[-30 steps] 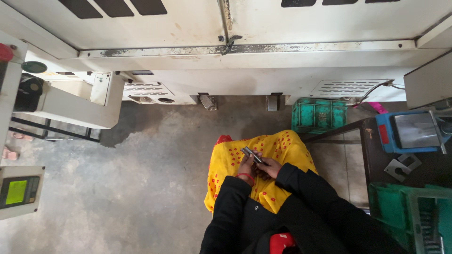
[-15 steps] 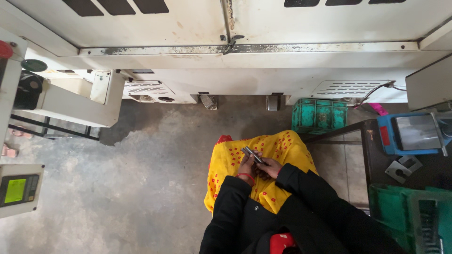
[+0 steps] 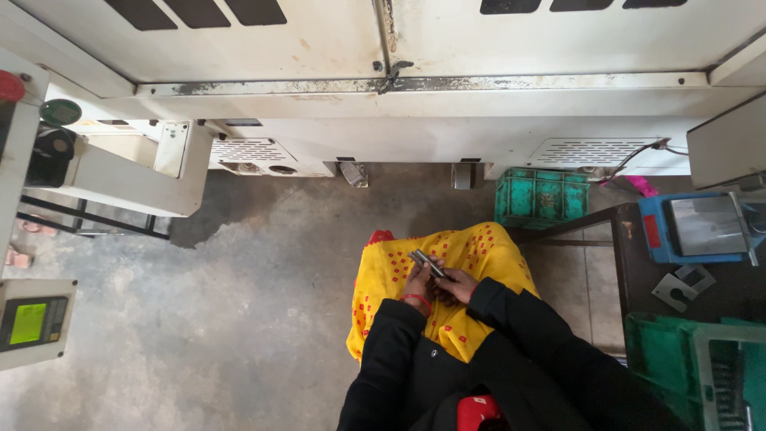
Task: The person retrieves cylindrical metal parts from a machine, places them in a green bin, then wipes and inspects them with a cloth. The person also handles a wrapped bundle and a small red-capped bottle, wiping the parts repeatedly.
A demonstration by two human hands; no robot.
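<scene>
I look straight down at my lap, covered by yellow cloth with red dots (image 3: 471, 251). My left hand (image 3: 418, 284), with a red band at the wrist, and my right hand (image 3: 456, 285) meet over the cloth. Together they hold a small grey metal part (image 3: 427, 263), a short bar that sticks up and to the left from between the fingers. Both arms are in black sleeves.
A large white machine cabinet (image 3: 399, 104) fills the top. A green plastic crate (image 3: 541, 198) sits on the grey concrete floor by it. At right are a dark table with a blue scale (image 3: 702, 227), flat metal pieces (image 3: 682, 287) and a green bin (image 3: 694, 367). A control box with green screen (image 3: 32, 322) stands left.
The view has shifted very slightly. Both hands stay together on the metal part over the lap.
</scene>
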